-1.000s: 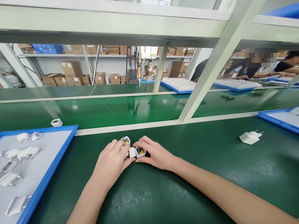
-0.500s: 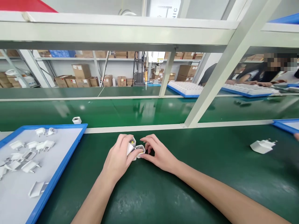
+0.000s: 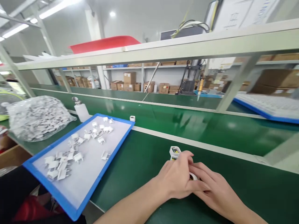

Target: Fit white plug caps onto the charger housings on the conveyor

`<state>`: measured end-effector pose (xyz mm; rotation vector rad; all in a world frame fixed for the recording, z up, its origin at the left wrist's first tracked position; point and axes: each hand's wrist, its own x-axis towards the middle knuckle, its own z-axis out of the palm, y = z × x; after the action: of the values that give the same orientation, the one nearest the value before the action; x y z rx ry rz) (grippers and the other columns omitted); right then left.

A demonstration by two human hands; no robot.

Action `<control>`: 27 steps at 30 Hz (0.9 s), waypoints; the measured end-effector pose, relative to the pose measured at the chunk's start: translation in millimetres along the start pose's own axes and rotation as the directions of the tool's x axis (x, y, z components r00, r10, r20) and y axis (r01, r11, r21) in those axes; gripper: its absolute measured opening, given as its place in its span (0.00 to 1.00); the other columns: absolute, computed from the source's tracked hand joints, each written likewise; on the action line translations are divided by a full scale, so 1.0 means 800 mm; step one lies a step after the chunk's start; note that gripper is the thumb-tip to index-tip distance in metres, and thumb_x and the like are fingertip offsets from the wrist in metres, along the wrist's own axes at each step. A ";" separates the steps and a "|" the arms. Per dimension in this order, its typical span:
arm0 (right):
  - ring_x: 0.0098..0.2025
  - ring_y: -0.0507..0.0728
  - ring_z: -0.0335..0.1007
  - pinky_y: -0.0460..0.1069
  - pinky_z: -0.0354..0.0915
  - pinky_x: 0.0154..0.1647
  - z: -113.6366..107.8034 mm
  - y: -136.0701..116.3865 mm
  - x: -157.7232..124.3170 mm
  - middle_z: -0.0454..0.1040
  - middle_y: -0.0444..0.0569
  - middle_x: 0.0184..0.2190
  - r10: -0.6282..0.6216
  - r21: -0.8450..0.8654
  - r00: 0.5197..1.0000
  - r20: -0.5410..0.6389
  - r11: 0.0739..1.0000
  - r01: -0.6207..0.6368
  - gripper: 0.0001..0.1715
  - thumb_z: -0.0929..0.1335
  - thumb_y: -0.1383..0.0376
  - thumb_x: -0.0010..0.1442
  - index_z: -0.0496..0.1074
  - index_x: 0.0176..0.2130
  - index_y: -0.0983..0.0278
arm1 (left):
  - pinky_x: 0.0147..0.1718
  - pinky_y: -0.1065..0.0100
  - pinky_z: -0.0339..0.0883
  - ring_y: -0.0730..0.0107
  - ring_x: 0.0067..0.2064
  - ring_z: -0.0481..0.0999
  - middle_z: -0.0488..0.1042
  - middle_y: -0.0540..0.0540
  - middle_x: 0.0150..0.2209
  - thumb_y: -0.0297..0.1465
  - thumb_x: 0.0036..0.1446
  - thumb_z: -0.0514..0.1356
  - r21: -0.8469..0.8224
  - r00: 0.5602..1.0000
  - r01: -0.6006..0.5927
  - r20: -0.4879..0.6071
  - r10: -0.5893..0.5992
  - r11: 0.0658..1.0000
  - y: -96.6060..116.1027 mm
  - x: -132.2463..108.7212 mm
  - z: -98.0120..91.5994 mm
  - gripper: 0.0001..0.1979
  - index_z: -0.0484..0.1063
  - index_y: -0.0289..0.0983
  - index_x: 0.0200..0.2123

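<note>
Two bare hands meet over a green surface (image 3: 130,168). The left hand (image 3: 175,180) overlaps the fingers of the right hand (image 3: 213,190), with a small white housing (image 3: 193,176) between them, mostly hidden; I cannot tell whether either grip is closed on it. Open-topped white casings (image 3: 175,151) sit just beyond the left hand. To the left, a blue-rimmed tray (image 3: 91,171) carries loose white plugs (image 3: 78,157).

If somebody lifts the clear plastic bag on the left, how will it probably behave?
The clear plastic bag will likely sag and change shape, since its thin film looks wrinkled. It may feel rather heavy, because many small white pieces fill it. These pieces would probably shift inside, as they seem loosely heaped.
</note>
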<state>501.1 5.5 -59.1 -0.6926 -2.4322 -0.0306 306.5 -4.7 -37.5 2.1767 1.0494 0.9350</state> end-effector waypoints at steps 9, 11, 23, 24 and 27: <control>0.42 0.63 0.79 0.51 0.76 0.37 0.006 -0.011 0.014 0.78 0.55 0.45 0.077 0.259 0.990 0.121 0.960 -0.107 0.17 0.70 0.52 0.65 0.74 0.49 0.56 | 0.49 0.60 0.68 0.57 0.50 0.77 0.76 0.43 0.47 0.42 0.72 0.47 0.683 0.923 0.343 -0.118 -0.366 0.645 0.031 -0.037 -0.196 0.15 0.69 0.41 0.45; 0.47 0.63 0.77 0.52 0.76 0.41 0.011 -0.013 0.016 0.76 0.55 0.48 0.059 0.286 0.988 0.144 0.953 -0.099 0.16 0.70 0.51 0.65 0.75 0.48 0.56 | 0.44 0.59 0.69 0.53 0.45 0.78 0.77 0.40 0.42 0.40 0.68 0.52 0.732 0.845 0.434 -0.129 -0.520 0.524 0.005 -0.075 -0.228 0.12 0.69 0.39 0.39; 0.34 0.56 0.70 0.49 0.66 0.32 -0.007 -0.039 0.003 0.73 0.53 0.40 0.077 0.186 0.997 -0.032 0.980 -0.070 0.24 0.61 0.51 0.73 0.64 0.59 0.63 | 0.32 0.66 0.66 0.63 0.29 0.77 0.75 0.49 0.25 0.37 0.68 0.41 0.464 0.757 0.617 -0.126 -0.642 0.636 -0.006 -0.107 -0.183 0.15 0.65 0.40 0.40; 0.33 0.55 0.69 0.49 0.66 0.31 -0.008 -0.042 0.002 0.72 0.53 0.41 0.053 0.184 0.997 -0.054 0.982 -0.043 0.25 0.61 0.51 0.73 0.63 0.59 0.64 | 0.31 0.67 0.66 0.64 0.28 0.76 0.75 0.50 0.26 0.38 0.68 0.42 0.350 0.784 0.604 -0.101 -0.612 0.716 0.011 -0.095 -0.157 0.15 0.65 0.40 0.41; 0.34 0.54 0.70 0.48 0.66 0.32 -0.008 -0.047 0.001 0.73 0.54 0.44 -0.019 0.175 0.997 -0.074 0.984 0.032 0.23 0.60 0.51 0.74 0.65 0.58 0.63 | 0.28 0.68 0.66 0.66 0.26 0.75 0.73 0.52 0.24 0.36 0.67 0.44 0.101 0.884 0.463 0.017 -0.466 0.881 0.059 -0.064 -0.074 0.14 0.66 0.40 0.47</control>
<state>485.6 -27.9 -48.6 -0.5711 -2.3405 0.1450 258.6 -62.2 14.0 1.8703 1.5336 0.6234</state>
